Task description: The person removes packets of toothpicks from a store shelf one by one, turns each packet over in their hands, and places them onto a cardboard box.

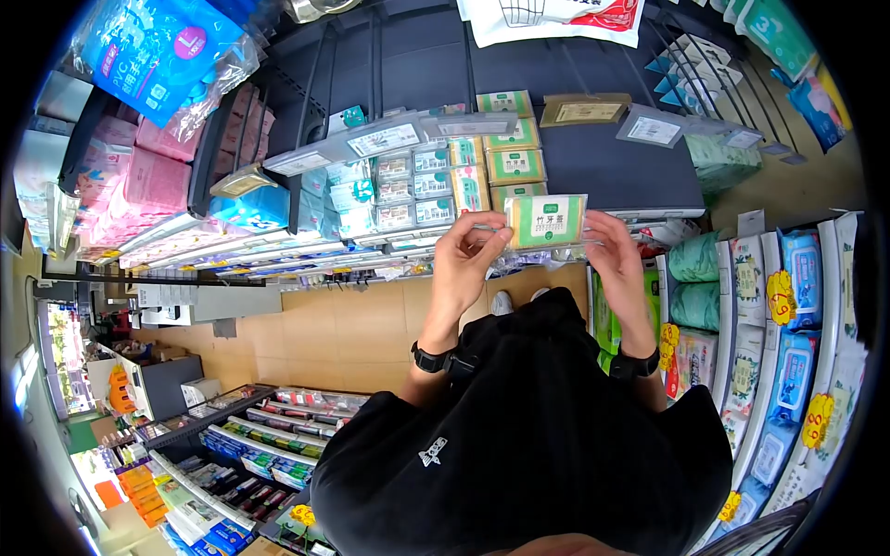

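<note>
A flat green and yellow packet with a white label [547, 221] is held up level between both hands, just in front of the shelf edge. My left hand [471, 255] pinches its left end between thumb and fingers. At its right end, my right hand [616, 258] has its fingers closed on the edge. Behind the packet, similar green and yellow packets [515, 166] are stacked on the dark shelf [607, 171]. Small white boxed packs [432, 185] stand beside them on the left.
Price tags on hooks [384, 139] jut out above the shelf. Pink packs [153, 190] fill the left shelving. Wipes packs [799, 278] line the right shelving. Tiled floor [324, 324] shows below, with a lower product rack [260, 445] at the bottom left.
</note>
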Demonstrator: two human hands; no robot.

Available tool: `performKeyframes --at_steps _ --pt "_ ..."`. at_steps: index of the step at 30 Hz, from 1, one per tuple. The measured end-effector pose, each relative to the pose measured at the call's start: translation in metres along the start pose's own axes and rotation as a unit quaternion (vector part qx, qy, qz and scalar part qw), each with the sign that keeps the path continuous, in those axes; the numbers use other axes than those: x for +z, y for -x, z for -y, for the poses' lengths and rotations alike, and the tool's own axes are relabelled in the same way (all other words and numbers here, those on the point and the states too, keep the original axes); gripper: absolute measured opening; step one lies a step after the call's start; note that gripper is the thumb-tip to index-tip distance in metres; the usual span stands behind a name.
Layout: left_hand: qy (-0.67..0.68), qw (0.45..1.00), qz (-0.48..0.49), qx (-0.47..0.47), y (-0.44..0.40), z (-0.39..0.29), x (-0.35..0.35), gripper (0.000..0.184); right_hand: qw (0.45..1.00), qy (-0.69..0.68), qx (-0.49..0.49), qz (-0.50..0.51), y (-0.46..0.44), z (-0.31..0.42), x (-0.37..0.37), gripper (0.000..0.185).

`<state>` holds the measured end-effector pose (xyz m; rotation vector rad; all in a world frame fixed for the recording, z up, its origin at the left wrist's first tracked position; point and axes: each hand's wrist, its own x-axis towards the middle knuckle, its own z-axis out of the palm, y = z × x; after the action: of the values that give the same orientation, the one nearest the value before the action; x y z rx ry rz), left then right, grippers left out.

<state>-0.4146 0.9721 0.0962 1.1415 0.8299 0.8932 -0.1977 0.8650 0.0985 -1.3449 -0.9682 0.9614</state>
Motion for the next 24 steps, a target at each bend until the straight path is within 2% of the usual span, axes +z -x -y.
performKeyframes --at_steps 2,4,8,10,11,13,14,17,19,24 --pt "-0.001 1.000 0.004 0.008 -0.001 0.002 0.000 0.022 1.000 -0.003 0.014 0.000 -0.002 -0.001 0.003 0.044" --pt "-0.018 0.998 0.016 0.064 -0.002 0.004 0.003 0.023 0.999 0.003 0.031 0.023 -0.004 -0.001 0.006 0.051" --pt "-0.011 0.997 0.052 0.064 -0.003 0.007 0.006 0.029 0.999 -0.018 0.024 0.040 -0.005 -0.004 0.014 0.060" --pt "-0.030 0.995 0.065 0.069 -0.005 0.017 0.006 0.048 0.997 -0.047 0.029 0.052 -0.007 -0.005 0.016 0.066" --pt "-0.030 0.995 0.065 0.070 -0.006 0.020 0.007 0.048 0.997 -0.047 0.028 0.052 -0.007 -0.008 0.016 0.066" --pt "-0.068 0.994 0.063 0.061 -0.005 0.016 0.015 0.076 0.992 -0.090 0.017 0.090 -0.008 -0.016 0.016 0.072" --pt "-0.068 0.994 0.063 0.061 -0.005 0.013 0.017 0.076 0.992 -0.090 0.017 0.091 -0.008 -0.017 0.017 0.072" --pt "-0.030 0.992 0.124 -0.006 -0.005 0.014 0.021 0.101 0.982 -0.136 0.019 0.128 -0.006 -0.019 0.020 0.078" --pt "-0.030 0.990 0.136 -0.015 -0.005 0.018 0.024 0.104 0.971 -0.170 0.023 0.165 -0.004 -0.021 0.020 0.084" --pt "-0.022 0.986 0.164 -0.025 -0.003 0.017 0.031 0.112 0.961 -0.206 0.034 0.184 -0.002 -0.016 0.021 0.088"
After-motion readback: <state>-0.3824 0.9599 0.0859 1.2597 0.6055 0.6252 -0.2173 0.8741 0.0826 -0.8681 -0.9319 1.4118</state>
